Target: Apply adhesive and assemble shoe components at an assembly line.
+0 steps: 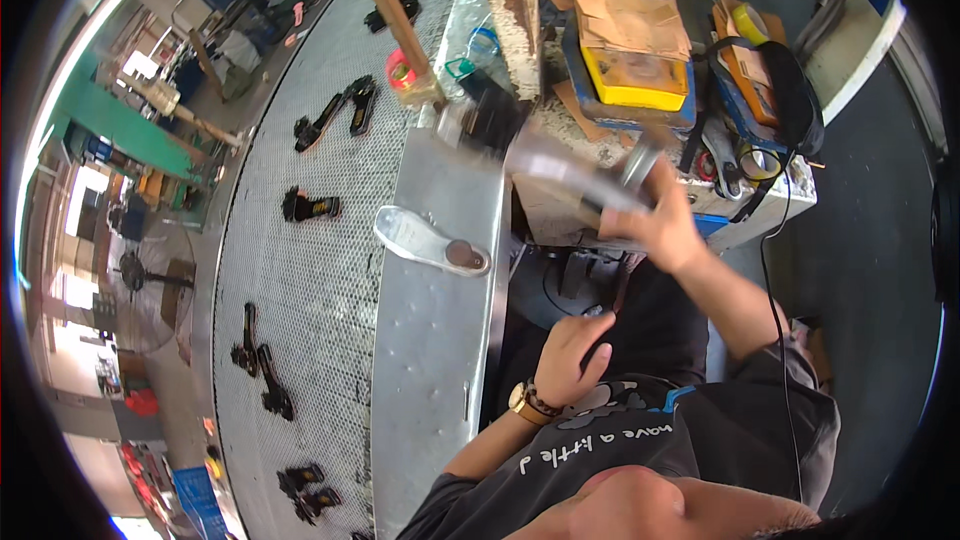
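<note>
My right hand is raised over the white workbench, its fingers closed round a long, pale, see-through piece. That piece is smeared by motion; it resembles a clear shoe sole, but I cannot be sure. My left hand hovers in front of my body, fingers stretched and thumb apart, with nothing in it. On the metal ledge lies a clear shoe sole with a brown oval patch at one end. A dark, blurred object stands at the ledge's far end.
Black sandals are spread along a mesh conveyor at left. The workbench carries a yellow tray topped with cardboard, a black bag and tape rolls. A wooden post rises beside the conveyor; a cable hangs at right.
</note>
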A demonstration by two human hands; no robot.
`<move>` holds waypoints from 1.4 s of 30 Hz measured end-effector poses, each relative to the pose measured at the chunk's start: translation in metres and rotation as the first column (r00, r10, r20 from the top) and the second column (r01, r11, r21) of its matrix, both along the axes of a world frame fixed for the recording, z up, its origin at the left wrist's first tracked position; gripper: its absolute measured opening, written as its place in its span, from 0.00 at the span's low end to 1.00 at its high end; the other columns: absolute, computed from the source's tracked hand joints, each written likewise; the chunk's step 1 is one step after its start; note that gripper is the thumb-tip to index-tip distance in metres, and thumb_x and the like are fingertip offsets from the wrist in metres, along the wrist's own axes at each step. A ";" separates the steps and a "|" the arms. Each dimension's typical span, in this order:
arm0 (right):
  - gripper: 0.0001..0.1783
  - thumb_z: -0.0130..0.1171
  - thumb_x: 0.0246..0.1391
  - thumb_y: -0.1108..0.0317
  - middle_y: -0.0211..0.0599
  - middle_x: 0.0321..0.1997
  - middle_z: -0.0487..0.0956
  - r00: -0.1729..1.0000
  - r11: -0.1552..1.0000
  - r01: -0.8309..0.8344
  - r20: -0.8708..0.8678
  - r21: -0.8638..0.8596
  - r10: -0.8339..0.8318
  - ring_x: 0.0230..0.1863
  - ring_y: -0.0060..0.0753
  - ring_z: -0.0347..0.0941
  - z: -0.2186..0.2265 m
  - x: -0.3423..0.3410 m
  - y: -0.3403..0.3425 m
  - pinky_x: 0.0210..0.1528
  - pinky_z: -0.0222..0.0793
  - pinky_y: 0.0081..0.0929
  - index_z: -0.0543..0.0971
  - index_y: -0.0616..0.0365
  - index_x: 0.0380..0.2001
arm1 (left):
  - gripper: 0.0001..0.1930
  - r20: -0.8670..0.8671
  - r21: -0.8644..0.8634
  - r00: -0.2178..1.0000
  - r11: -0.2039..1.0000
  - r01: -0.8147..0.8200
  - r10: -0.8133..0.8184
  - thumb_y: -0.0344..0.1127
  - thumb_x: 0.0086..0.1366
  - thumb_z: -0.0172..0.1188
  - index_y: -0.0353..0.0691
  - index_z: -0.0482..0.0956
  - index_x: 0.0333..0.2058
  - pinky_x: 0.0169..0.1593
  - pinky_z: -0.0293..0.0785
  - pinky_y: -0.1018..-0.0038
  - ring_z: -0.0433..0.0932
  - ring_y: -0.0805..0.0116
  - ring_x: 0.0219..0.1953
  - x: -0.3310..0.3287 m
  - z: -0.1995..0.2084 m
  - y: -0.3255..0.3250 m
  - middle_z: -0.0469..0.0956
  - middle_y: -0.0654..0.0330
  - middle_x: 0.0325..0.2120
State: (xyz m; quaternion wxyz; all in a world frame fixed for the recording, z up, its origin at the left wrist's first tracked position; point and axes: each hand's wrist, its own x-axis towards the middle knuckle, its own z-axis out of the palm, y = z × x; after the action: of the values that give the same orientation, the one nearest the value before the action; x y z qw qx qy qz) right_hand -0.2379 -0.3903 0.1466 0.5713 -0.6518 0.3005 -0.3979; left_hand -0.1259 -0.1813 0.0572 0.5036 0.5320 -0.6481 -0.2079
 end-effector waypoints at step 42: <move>0.14 0.58 0.57 0.68 0.51 0.47 0.82 0.639 0.408 0.521 0.026 -0.749 -0.768 0.52 0.56 0.78 0.003 0.002 -0.264 0.56 0.73 0.42 0.83 0.64 0.42 | 0.18 0.022 0.726 0.992 0.684 0.070 -0.124 0.43 0.68 0.60 0.38 0.82 0.50 0.49 0.79 0.57 0.84 0.45 0.44 0.002 -0.194 -0.016 0.85 0.45 0.40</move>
State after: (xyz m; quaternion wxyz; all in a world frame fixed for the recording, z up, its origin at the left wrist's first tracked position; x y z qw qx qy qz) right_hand -0.2357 -0.6548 0.1493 0.0193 -0.6994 0.4462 -0.5580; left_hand -0.1243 -0.1974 -0.1367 0.2188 0.6591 -0.5581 -0.4542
